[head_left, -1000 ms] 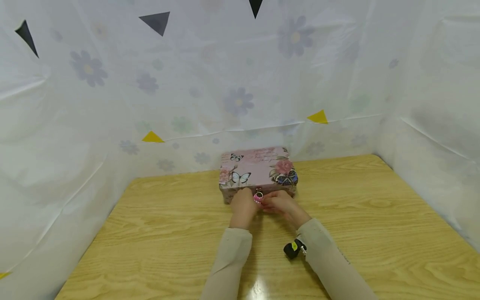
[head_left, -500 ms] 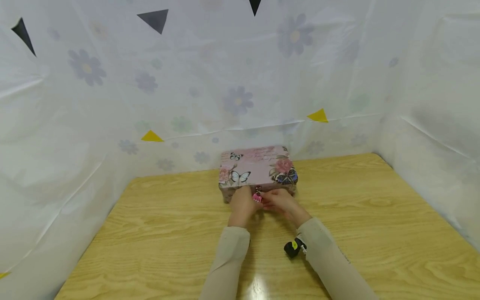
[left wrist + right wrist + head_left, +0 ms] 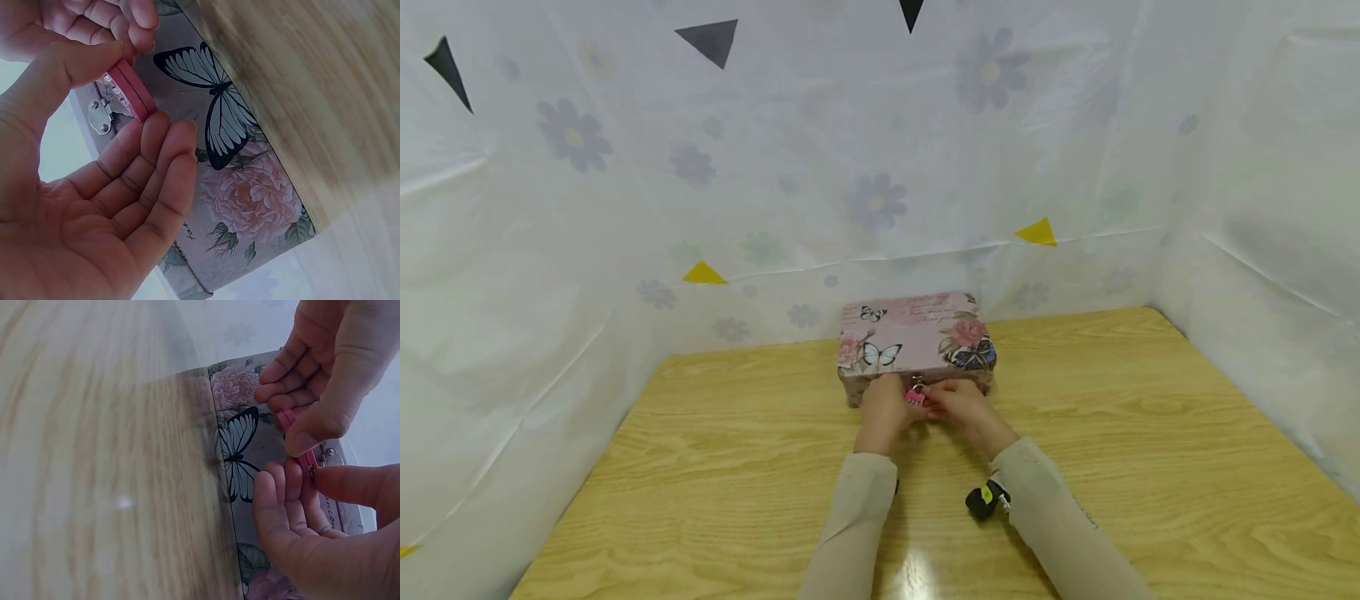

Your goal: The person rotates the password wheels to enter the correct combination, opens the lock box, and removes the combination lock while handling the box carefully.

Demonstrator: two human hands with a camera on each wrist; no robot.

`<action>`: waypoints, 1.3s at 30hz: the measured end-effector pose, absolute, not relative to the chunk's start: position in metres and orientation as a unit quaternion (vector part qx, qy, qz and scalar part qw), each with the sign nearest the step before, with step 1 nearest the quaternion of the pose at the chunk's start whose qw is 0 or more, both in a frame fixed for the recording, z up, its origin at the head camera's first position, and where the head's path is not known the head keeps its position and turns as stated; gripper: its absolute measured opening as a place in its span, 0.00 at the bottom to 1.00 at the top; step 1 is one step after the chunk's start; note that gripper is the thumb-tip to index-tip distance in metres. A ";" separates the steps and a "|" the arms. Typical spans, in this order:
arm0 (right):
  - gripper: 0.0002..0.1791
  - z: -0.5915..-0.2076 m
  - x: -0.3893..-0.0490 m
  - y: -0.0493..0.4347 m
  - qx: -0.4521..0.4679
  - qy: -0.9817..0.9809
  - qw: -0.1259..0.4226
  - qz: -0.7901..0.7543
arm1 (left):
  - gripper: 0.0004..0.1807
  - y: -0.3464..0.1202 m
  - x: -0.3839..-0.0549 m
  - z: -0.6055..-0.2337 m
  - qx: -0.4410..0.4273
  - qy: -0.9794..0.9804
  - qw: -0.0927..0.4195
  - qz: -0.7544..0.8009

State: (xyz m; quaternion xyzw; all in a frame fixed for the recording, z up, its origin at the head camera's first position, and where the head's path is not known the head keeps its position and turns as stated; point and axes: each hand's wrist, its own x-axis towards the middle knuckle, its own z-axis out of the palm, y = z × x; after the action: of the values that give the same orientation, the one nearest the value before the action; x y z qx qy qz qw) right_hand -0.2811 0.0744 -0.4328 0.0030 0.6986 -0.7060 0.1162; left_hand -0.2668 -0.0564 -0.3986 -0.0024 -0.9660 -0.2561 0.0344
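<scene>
A pink padlock (image 3: pixel 915 397) with a row of number dials is at the front latch of a pink box (image 3: pixel 910 333) printed with butterflies and roses. My left hand (image 3: pixel 882 412) holds the padlock's body between thumb and fingertips; in the left wrist view the padlock (image 3: pixel 132 94) stands close to the metal latch (image 3: pixel 100 117). From the other side my right hand (image 3: pixel 970 410) pinches the padlock's shackle end between thumb and fingers, as the right wrist view shows. The fingers partly cover the shackle, so I cannot tell if it is locked.
The box sits with its lid down at the back of a wooden table (image 3: pixel 737 467). White flowered sheeting (image 3: pixel 790 167) hangs behind and along both sides. A black strap device (image 3: pixel 982 502) is at the right sleeve.
The padlock has turned: its shackle ring faced the head camera a second ago, and now the pink body shows more. Both hands stay at the latch with only slight shifts.
</scene>
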 end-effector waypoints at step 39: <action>0.14 -0.429 -0.280 0.078 -0.002 0.700 0.133 -0.702 | 0.31 -0.064 -0.266 -0.399 -0.021 -0.962 0.045 -0.270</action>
State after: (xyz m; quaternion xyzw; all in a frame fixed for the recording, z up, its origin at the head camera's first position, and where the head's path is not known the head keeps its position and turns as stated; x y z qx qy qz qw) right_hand -0.2798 0.0777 -0.4292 -0.0017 0.6996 -0.7021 0.1328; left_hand -0.2663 -0.0639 -0.3988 -0.0213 -0.9615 -0.2702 0.0449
